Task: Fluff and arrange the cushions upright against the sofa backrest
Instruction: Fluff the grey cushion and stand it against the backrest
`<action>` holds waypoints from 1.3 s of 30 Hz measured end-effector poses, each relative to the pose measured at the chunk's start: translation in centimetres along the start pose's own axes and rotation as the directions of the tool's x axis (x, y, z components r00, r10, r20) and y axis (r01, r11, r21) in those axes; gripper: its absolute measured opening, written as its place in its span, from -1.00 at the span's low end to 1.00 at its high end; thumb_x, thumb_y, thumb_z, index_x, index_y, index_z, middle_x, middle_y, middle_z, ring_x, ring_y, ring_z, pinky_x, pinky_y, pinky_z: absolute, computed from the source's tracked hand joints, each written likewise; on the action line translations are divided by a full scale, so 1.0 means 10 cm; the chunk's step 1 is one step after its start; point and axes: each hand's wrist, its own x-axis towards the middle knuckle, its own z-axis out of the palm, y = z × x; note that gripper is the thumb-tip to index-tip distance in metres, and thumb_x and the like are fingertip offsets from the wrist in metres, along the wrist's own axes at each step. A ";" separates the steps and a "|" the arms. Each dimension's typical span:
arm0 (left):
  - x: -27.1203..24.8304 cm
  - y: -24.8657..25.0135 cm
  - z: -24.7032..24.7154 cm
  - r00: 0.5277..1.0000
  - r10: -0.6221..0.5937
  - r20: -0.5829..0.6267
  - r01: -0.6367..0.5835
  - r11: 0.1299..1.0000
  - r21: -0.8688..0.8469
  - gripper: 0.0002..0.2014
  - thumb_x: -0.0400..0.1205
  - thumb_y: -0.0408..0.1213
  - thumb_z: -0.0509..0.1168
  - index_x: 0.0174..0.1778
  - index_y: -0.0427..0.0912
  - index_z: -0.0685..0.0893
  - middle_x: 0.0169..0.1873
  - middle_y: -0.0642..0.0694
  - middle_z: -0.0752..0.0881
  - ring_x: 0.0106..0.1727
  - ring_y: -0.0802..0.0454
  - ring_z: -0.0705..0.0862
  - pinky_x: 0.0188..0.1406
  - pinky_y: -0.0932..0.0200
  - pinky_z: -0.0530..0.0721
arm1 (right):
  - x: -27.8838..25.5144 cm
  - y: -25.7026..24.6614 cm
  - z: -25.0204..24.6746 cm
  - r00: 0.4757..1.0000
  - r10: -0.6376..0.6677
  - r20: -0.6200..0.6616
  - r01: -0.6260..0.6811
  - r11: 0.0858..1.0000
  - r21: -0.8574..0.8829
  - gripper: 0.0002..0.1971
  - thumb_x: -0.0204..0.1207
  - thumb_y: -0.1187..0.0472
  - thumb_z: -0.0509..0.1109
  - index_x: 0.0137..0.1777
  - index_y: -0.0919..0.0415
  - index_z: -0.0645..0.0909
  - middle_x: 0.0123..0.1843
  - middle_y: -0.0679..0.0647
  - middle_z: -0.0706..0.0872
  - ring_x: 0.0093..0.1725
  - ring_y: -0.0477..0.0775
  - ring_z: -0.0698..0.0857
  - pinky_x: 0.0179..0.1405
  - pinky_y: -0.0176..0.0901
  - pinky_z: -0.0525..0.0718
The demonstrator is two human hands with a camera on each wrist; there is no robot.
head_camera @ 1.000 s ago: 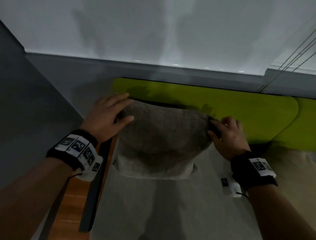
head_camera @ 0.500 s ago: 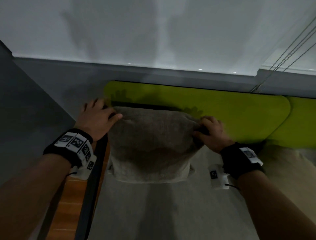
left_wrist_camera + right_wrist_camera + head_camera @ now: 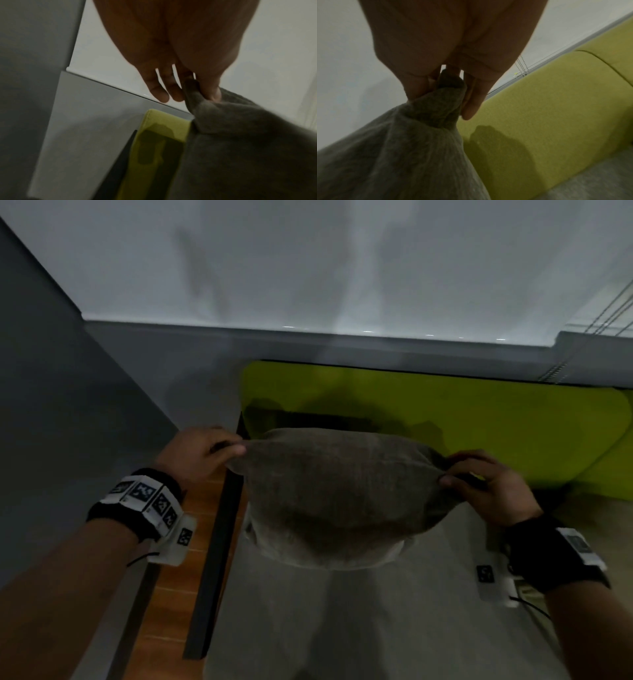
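Note:
A grey-brown cushion point(image 3: 335, 494) hangs upright in front of the lime-green sofa backrest point(image 3: 479, 422), at the sofa's left end. My left hand point(image 3: 205, 453) pinches its top left corner point(image 3: 193, 93) between thumb and fingers. My right hand point(image 3: 486, 484) pinches the top right corner point(image 3: 450, 94), with the cloth bunched between thumb and fingers. The cushion's lower edge hangs over the grey sofa seat point(image 3: 359, 628). Whether it touches the seat is hidden.
A dark sofa frame rail point(image 3: 212, 542) runs along the seat's left side, with wooden floor point(image 3: 164, 594) beside it. A grey wall panel point(image 3: 51, 405) stands to the left. Blind cords point(image 3: 609, 313) hang at the top right. A second green back section point(image 3: 616, 467) continues rightward.
Both hands went from lying on the cushion's upper corners to pinching them. The cushion's top edge is now pulled taut between them, and the cushion has come slightly away from the backrest.

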 end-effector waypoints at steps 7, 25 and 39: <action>0.05 0.25 0.01 0.953 -0.186 -0.238 0.138 0.969 -0.204 -0.84 0.76 -0.14 0.17 -0.08 0.08 0.64 -0.09 -0.06 0.69 -0.03 0.00 0.62 -0.07 0.17 0.44 | 0.11 -0.16 -0.05 0.988 0.105 -0.113 -0.069 0.957 0.283 -0.68 0.38 -0.33 0.55 -0.09 -0.13 0.70 -0.14 -0.13 0.80 -0.06 -0.10 0.77 0.02 0.00 0.75; 0.02 0.31 -0.09 0.960 -0.093 -0.264 0.080 0.995 -0.059 -0.68 0.71 0.02 0.21 0.06 -0.05 0.81 0.01 -0.18 0.82 0.12 -0.14 0.74 0.07 0.14 0.55 | 0.08 -0.31 -0.23 0.941 0.046 -0.335 -0.088 0.990 -0.110 -0.43 0.65 -0.37 0.16 -0.15 0.14 0.65 -0.36 -0.01 0.66 -0.30 -0.09 0.59 -0.40 -0.31 0.42; 0.35 0.47 0.18 0.851 -0.144 -0.506 0.144 0.989 -0.038 -0.66 0.77 -0.03 0.13 0.34 -0.10 0.61 0.28 -0.23 0.62 0.31 -0.27 0.58 0.24 -0.02 0.56 | 0.44 -0.55 0.21 0.868 -0.074 -0.491 -0.095 0.946 -0.311 -0.55 0.71 0.04 0.25 0.50 0.25 0.58 0.50 0.30 0.61 0.42 0.41 0.59 0.41 0.22 0.52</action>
